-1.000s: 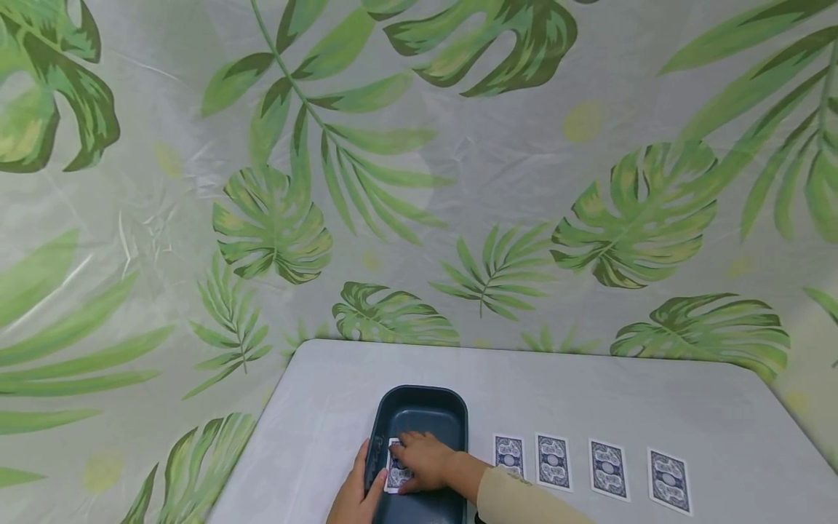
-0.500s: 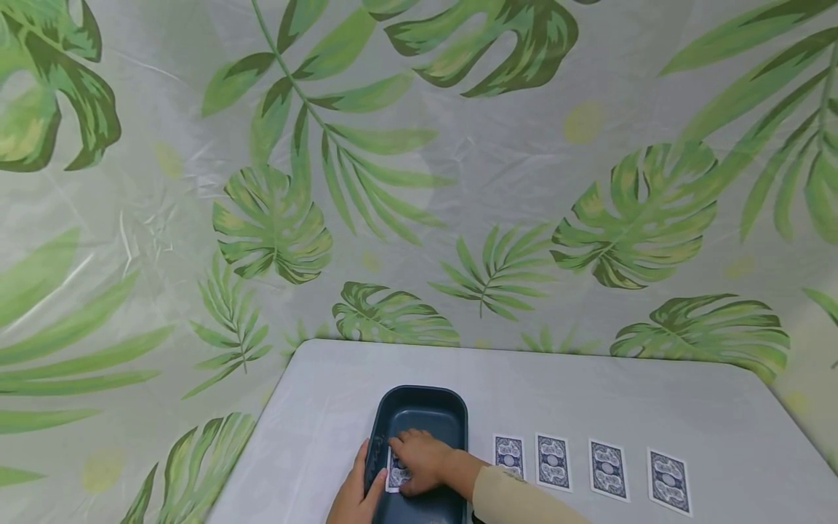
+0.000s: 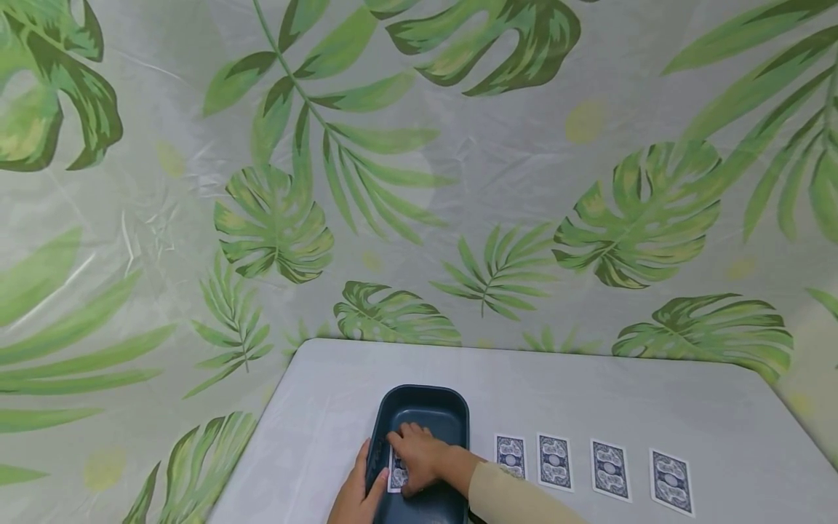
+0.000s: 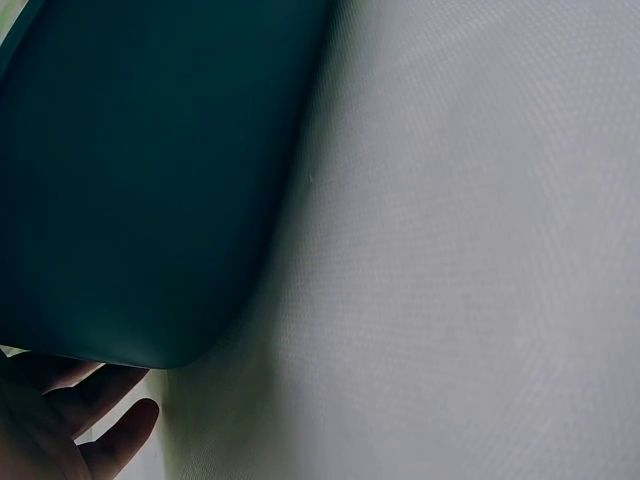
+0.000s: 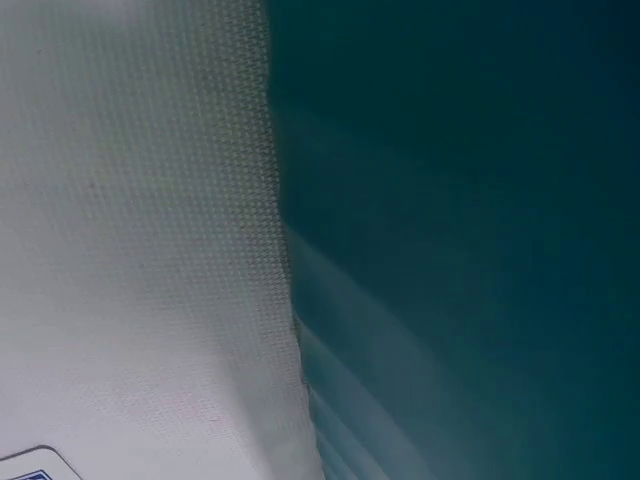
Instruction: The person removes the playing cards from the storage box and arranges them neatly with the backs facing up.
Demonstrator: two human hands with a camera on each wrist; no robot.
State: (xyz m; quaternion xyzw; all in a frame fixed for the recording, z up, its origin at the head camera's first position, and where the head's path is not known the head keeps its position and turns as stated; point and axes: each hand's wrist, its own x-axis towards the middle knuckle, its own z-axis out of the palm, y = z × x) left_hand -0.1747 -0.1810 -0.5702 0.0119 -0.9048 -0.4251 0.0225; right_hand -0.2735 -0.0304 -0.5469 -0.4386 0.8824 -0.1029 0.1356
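A dark teal oblong tray point(image 3: 424, 393) with rounded corners stands near the table's front edge. In the head view my left hand point(image 3: 353, 495) grips its left wall, thumb at the rim. The left wrist view has the tray's outer side point(image 4: 150, 180) and the left hand's fingers point(image 4: 120, 435) at its lower edge. My right hand point(image 3: 422, 460) reaches inside, fingers bent over a face-down playing card point(image 3: 395, 477) at the tray's left side. Whether the fingertips pinch the card is hidden. Only the tray's wall point(image 5: 470, 250) fills much of the right wrist view.
Several face-down playing cards with blue-patterned backs lie in a row right of the tray, from the nearest card point(image 3: 511, 455) to the farthest card point(image 3: 671, 480). They rest on a white-covered table point(image 3: 556, 386). Behind it hangs a leaf-printed sheet point(image 3: 484, 182).
My right hand has shifted slightly over the card, its fingers bending more and covering the card's far end. The left hand and the row of cards stay put.
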